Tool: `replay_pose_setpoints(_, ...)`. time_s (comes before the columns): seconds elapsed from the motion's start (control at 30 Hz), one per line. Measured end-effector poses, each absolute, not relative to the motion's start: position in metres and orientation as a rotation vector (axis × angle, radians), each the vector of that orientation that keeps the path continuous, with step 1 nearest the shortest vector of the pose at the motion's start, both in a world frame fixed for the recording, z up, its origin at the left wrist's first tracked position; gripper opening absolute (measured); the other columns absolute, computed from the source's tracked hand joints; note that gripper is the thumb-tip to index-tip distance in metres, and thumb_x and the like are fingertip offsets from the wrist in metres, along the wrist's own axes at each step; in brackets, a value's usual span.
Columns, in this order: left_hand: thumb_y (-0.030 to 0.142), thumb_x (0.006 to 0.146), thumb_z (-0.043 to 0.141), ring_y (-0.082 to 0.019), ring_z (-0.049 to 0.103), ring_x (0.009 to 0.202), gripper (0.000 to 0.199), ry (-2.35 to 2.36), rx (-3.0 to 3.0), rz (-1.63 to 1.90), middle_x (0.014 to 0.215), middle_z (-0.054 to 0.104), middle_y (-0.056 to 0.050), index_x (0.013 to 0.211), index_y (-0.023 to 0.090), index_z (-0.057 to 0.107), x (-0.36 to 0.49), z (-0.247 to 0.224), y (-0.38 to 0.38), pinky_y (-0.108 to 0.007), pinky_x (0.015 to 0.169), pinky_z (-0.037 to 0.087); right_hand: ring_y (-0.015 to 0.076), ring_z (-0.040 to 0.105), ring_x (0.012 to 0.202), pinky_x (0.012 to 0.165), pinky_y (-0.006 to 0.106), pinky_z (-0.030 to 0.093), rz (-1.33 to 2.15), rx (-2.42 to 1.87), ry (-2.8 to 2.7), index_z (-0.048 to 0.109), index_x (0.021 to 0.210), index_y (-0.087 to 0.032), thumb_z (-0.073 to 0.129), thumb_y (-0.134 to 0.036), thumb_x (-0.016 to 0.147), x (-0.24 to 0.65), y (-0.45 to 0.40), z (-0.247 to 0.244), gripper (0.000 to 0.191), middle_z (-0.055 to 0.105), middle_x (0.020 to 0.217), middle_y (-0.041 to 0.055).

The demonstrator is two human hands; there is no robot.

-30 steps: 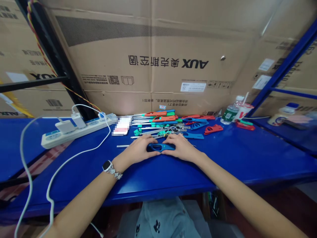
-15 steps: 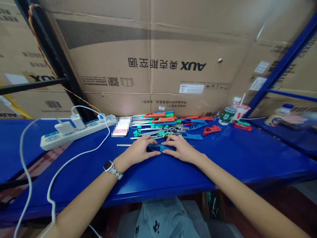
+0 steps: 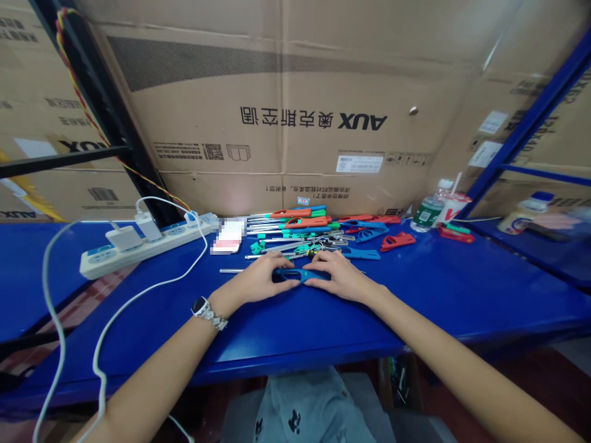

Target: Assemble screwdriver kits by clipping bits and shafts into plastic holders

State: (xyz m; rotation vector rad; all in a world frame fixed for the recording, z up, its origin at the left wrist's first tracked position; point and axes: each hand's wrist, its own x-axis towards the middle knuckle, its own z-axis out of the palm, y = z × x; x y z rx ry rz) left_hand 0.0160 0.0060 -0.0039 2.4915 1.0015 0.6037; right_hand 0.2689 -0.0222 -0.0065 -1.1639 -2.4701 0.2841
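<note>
A blue long-nosed gas lighter (image 3: 302, 276) lies level just above or on the table, its metal tube pointing left. My left hand (image 3: 263, 277) is closed on its left part, thumb in front and fingers behind. At the handle's right end, my right hand (image 3: 344, 277) grips in the same way. The palms hide parts of the lighter. Right behind my hands lie metal lighter tubes and green parts (image 3: 295, 247) in a loose heap. An empty-looking blue handle shell (image 3: 362, 253) rests behind my right hand.
Finished-looking orange lighters (image 3: 305, 222) lie at the back, with red shells (image 3: 398, 240) to their right. A white power strip (image 3: 143, 249) with cables stands left. A water bottle (image 3: 422, 212) and a cup (image 3: 452, 206) are back right. A cardboard box (image 3: 295, 80) walls the rear.
Both hands keep their hold on the blue lighter at nearly the same spot. The whole view has shifted very slightly.
</note>
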Motion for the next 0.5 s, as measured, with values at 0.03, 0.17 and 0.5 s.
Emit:
replay_pose_setpoints(0.03, 0.04, 0.092, 0.065, -0.025, 0.067, 0.101, 0.033, 0.999, 2.487, 0.6, 0.109, 0.072, -0.011, 0.115, 0.018, 0.072, 0.015, -0.001, 0.007, -0.039, 0.091, 0.054, 0.024, 0.061, 0.104, 0.095, 0.043, 0.042, 0.282, -1.158, -2.47, 0.072, 0.126, -0.024, 0.068, -0.045, 0.096, 0.269, -0.022, -0.007, 0.036, 0.067, 0.113, 0.0086)
replay_pose_setpoints(0.17, 0.025, 0.093, 0.058, -0.023, 0.07, 0.087, 0.023, 1.014, 2.618, 0.392, 0.098, 0.077, -0.009, 0.106, 0.018, 0.076, 0.017, 0.014, 0.017, -0.035, 0.079, 0.054, 0.0243, 0.061, 0.103, 0.095, 0.043, 0.042, 0.265, -1.156, -2.46, 0.072, 0.126, -0.025, 0.068, -0.047, 0.096, 0.269, -0.02, -0.009, 0.038, 0.067, 0.113, 0.0085)
replay_pose_setpoints(0.5, 0.012, 0.083, 0.06, -0.033, 0.072, 0.083, 0.016, 1.1, 2.976, -0.048, 0.082, 0.073, -0.013, 0.083, 0.014, 0.076, 0.049, 0.042, 0.007, -0.043, 0.08, 0.054, 0.0252, 0.061, 0.102, 0.092, 0.043, 0.043, 0.242, -1.187, -2.484, 0.073, 0.126, -0.026, 0.068, -0.045, 0.096, 0.268, -0.021, -0.006, 0.036, 0.068, 0.114, 0.0093)
